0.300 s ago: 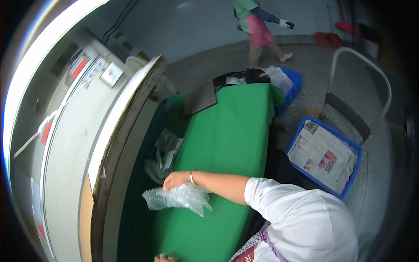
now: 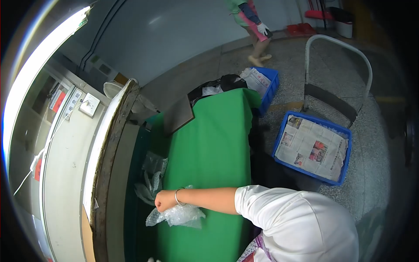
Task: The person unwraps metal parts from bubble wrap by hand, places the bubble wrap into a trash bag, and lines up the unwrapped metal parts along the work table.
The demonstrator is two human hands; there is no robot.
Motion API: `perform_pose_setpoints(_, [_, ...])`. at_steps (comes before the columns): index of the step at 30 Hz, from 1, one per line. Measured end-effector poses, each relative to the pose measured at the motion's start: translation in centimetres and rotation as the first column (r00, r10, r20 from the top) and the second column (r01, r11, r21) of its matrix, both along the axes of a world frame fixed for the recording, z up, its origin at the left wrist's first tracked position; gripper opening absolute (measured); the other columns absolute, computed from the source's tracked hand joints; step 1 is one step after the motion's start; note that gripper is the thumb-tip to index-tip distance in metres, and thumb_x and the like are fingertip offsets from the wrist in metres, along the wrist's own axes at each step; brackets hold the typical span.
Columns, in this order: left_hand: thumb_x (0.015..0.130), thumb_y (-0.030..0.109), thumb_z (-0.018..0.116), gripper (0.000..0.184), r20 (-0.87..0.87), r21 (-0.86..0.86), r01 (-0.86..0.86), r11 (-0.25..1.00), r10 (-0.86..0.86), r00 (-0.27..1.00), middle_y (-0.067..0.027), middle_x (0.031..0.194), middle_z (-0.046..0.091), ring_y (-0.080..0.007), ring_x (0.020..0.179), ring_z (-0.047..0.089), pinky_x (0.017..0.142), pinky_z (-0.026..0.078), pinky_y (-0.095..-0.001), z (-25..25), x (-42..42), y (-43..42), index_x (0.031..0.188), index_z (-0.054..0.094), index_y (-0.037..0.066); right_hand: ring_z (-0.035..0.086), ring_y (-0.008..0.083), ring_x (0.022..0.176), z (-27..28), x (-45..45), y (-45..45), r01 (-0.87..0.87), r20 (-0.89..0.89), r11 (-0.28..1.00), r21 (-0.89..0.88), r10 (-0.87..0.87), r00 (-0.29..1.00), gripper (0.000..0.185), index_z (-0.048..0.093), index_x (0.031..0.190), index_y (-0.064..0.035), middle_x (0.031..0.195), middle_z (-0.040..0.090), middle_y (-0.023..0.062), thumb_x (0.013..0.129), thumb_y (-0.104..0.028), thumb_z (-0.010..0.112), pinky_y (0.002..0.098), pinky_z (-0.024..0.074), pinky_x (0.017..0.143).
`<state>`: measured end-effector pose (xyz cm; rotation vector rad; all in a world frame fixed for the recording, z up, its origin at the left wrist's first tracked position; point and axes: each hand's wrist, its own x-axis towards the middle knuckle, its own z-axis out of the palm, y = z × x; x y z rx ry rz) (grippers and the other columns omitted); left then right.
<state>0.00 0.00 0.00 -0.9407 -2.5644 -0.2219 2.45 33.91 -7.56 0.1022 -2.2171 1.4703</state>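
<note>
My right hand, with a bangle at its wrist, reaches from the right over the green-covered table. Its fingers are closed at the upper edge of a crumpled piece of clear bubble wrap, which lies partly beneath the hand and wrist. Only the fingertips of my left hand show at the bottom edge; their grip is hidden. More clear plastic lies by the table's left edge, above my right hand.
A dark board and black bags are at the table's far end. Blue crates with newspaper stand to the right, near a trolley handle. Another person is on foot behind. A worn-edged shelf runs along the left.
The view has shifted, moving the table and crates leftward in the picture. My right hand is lower over the bubble wrap. Less of my left hand shows. The other person has stepped along and lowered an arm.
</note>
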Motion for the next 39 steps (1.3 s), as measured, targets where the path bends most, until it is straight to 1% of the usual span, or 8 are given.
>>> perform_pose_setpoints(4, [0.083,0.022,0.067,0.058,0.313,0.076,-0.032,0.997,0.006,0.95,-0.0289,0.131,0.048,-0.0383,0.124,0.046,0.106,0.034,-0.042,-6.6,-5.6,6.5,0.127,0.048,-0.011,0.064,0.03,0.075,-0.2,0.8,-2.8,0.24,-0.008,0.877,0.417,-0.26,0.965,0.013,0.068,0.068,-0.0093,0.071,0.064,0.0123,0.063,-0.019,0.061,0.0435,0.0513,0.066])
perform_pose_setpoints(9, [0.077,0.046,0.067,0.061,0.341,0.069,-0.288,0.955,0.249,0.907,-0.0267,0.113,0.06,-0.041,0.106,0.059,0.09,0.048,-0.046,-12.8,-11.9,14.0,0.114,0.056,-0.001,0.063,0.0323,0.09,-0.4,0.5,-2.2,0.201,-0.025,0.815,0.544,-0.223,0.974,0.017,0.068,0.076,-0.0057,0.112,0.06,0.0157,0.064,-0.018,0.063,0.0438,0.0522,0.076])
perform_pose_setpoints(14, [0.08,0.023,0.062,0.056,0.142,0.158,-0.212,0.964,0.19,0.971,-0.019,0.107,0.063,-0.0358,0.105,0.059,0.09,0.045,-0.0443,-14.7,-9.1,18.4,0.132,0.047,0.008,0.066,0.0343,0.071,-2.4,3.0,-6.2,0.022,0.033,0.705,0.709,-0.065,0.997,0.013,0.067,0.072,-0.0038,0.069,0.065,0.0169,0.065,-0.013,0.062,0.0433,0.0527,0.067])
perform_pose_setpoints(21, [0.075,0.048,0.071,0.079,0.205,0.379,-0.081,0.922,0.002,0.979,-0.029,0.12,0.056,-0.0415,0.113,0.053,0.097,0.042,-0.0438,-16.4,-11.2,18.6,0.127,0.048,-0.006,0.064,0.0323,0.068,-4.3,3.5,-6.4,0.065,0.013,0.851,0.521,-0.084,0.996,0.018,0.063,0.084,-0.0055,0.068,0.064,0.0161,0.07,-0.015,0.059,0.0446,0.05,0.061])
perform_pose_setpoints(24, [0.077,0.029,0.072,0.049,0.44,0.567,0.014,0.824,-0.317,0.84,-0.0207,0.111,0.064,-0.034,0.101,0.061,0.087,0.046,-0.0396,-17.2,-14.5,22.1,0.115,0.059,0.0,0.064,0.033,0.071,-4.3,2.8,-5.0,0.089,0.035,0.861,0.5,-0.123,0.992,0.022,0.06,0.091,-0.0052,0.072,0.064,0.0148,0.072,-0.016,0.059,0.0439,0.0506,0.063])
perform_pose_setpoints(31, [0.087,0.008,0.056,0.034,0.357,0.735,-0.097,0.671,-0.26,0.897,-0.02,0.117,0.062,-0.0289,0.099,0.059,0.092,0.043,-0.0369,-14.7,-15.3,19.0,0.116,0.057,-0.009,0.051,0.032,0.109,-2.1,3.3,-5.7,0.035,0.055,0.637,0.77,-0.121,0.991,0.031,0.073,0.089,-0.0134,0.109,0.059,0.0107,0.072,-0.037,0.062,0.0586,0.0372,0.09])
perform_pose_setpoints(34, [0.091,0.009,0.047,0.033,0.594,0.735,-0.415,0.536,-0.214,0.776,-0.0148,0.096,0.064,-0.0181,0.071,0.058,0.062,0.047,-0.0281,-14.5,-11.0,13.6,0.12,0.053,-0.004,0.054,0.0323,0.106,-3.1,4.6,-7.8,-0.131,0.158,0.63,0.766,0.013,0.987,0.021,0.073,0.081,-0.0122,0.105,0.062,0.0118,0.071,-0.028,0.062,0.0557,0.0441,0.083])
perform_pose_setpoints(39, [0.094,0.009,0.044,0.026,0.673,0.67,-0.412,0.618,-0.271,0.688,-0.0063,0.084,0.061,-0.0076,0.054,0.048,0.045,0.037,-0.0194,-12.0,-3.7,8.2,0.119,0.05,0.003,0.066,0.0342,0.072,-2.2,3.3,-7.2,-0.096,0.159,0.81,0.578,0.004,0.987,0.013,0.066,0.075,-0.003,0.074,0.066,0.0178,0.069,-0.013,0.06,0.0455,0.0519,0.066])
